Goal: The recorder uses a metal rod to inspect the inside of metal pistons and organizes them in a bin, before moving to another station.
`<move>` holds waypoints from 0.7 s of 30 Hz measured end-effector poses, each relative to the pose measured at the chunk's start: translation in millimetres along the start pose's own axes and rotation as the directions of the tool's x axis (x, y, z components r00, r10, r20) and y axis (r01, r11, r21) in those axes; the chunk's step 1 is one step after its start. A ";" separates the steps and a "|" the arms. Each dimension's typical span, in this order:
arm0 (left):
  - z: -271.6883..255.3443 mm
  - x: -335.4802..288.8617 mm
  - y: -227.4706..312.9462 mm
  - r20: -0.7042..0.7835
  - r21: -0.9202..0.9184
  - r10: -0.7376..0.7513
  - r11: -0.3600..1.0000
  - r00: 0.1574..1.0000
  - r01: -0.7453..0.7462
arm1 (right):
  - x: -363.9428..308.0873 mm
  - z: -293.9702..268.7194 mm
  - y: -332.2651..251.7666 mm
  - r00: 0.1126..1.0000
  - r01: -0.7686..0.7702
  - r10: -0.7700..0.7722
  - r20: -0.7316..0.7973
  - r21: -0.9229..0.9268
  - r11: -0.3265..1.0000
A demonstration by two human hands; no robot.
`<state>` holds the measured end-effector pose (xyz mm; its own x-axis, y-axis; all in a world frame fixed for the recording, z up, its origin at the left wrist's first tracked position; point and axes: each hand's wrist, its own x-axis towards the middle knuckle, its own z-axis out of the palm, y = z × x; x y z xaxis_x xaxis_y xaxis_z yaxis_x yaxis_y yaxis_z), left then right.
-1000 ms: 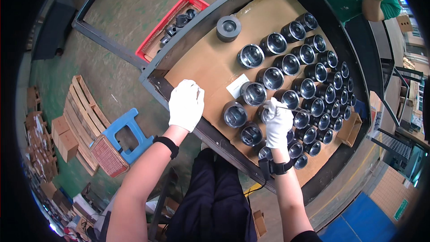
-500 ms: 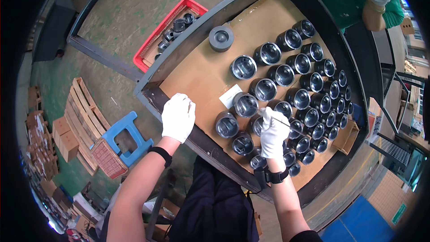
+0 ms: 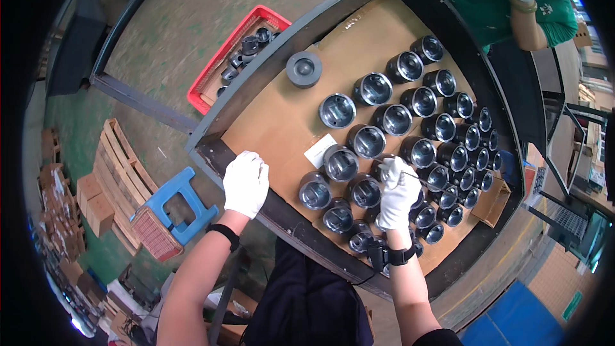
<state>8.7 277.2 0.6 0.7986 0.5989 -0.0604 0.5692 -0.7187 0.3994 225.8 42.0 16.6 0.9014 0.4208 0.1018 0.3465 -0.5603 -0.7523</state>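
Several shiny metal cylinders (image 3: 366,140) stand in rows on a brown cardboard sheet (image 3: 275,118) on a dark-framed table. My right hand (image 3: 397,192), in a white glove, rests on top of one metal cylinder in the near rows, fingers curled over it. My left hand (image 3: 245,182), also gloved, lies on the table's dark near edge (image 3: 211,150), holding nothing. A grey flat-topped part (image 3: 303,68) stands alone at the far left of the cardboard. A small white paper slip (image 3: 319,150) lies between the cylinders.
A red crate (image 3: 218,70) with dark parts sits on the floor beyond the table. A blue stool (image 3: 176,208) and wooden pallets (image 3: 118,170) are to my left. Another person in a green top (image 3: 506,0) stands at the far side.
The view has shifted down and left over the table. My left hand has slid toward the table's near edge. My right hand stays on the same cylinder.
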 end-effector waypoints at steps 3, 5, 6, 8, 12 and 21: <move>-2.6 1.3 0.9 0.033 0.005 -0.004 1.000 0.999 0.004 | 5.2 -12.6 18.4 0.982 -0.188 0.184 0.039 0.172 0.967; -2.2 2.7 3.1 0.027 0.014 0.004 1.000 1.000 -0.004 | 5.1 -7.0 34.5 0.998 -0.019 0.020 0.055 -0.021 1.000; -1.8 2.8 4.5 0.023 0.025 0.004 1.000 1.000 -0.005 | 10.0 -6.4 31.3 0.978 0.208 -0.209 0.013 -0.138 0.968; -1.6 4.1 6.7 0.032 0.027 0.004 1.000 0.999 -0.005 | 7.8 2.2 36.4 0.966 0.258 -0.249 0.067 -0.216 0.942; -1.0 3.0 6.0 0.030 0.036 -0.015 0.999 0.999 0.014 | 17.6 3.6 26.9 0.947 0.318 -0.320 0.034 -0.263 0.911; 8.8 -1.6 -4.7 0.078 0.067 0.024 0.997 0.997 -0.029 | 49.6 18.6 5.1 0.961 0.264 -0.277 -0.021 -0.242 0.934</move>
<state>6.5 276.5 -9.3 0.8247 0.5522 -0.1225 0.5577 -0.7576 0.3391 267.5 73.3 5.7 0.7755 0.5444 0.3198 0.6241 -0.5849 -0.5180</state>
